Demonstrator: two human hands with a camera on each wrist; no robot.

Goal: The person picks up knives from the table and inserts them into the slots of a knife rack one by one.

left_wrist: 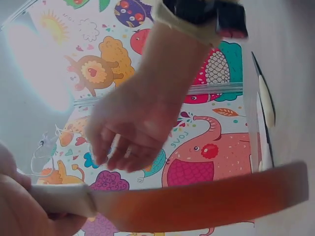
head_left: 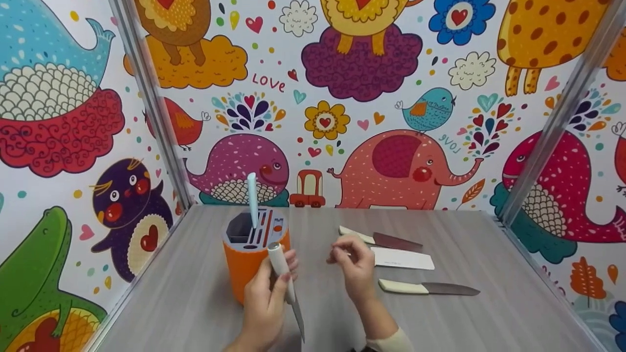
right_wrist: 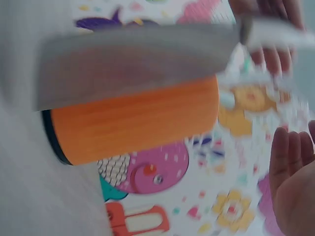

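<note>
My left hand (head_left: 261, 298) grips a kitchen knife (head_left: 279, 259) by its white handle, the blade slanting down toward the table. In the left wrist view the wide blade (left_wrist: 197, 206) reflects orange. Just behind that hand stands an orange knife block (head_left: 234, 274) with a slotted grey top. A light blue handle (head_left: 253, 195) sticks up out of it. My right hand (head_left: 359, 269) hovers to the right with loosely bent fingers, holding nothing. It overlaps a white cleaver (head_left: 403, 258) in the head view, hiding that handle.
Right of the block, a knife with a dark brown blade (head_left: 396, 240) lies behind the cleaver. A pointed knife (head_left: 428, 287) with a cream handle lies in front of it. Cartoon-printed panels in metal frames (head_left: 151, 98) enclose the grey table (head_left: 176, 293) at the back and sides.
</note>
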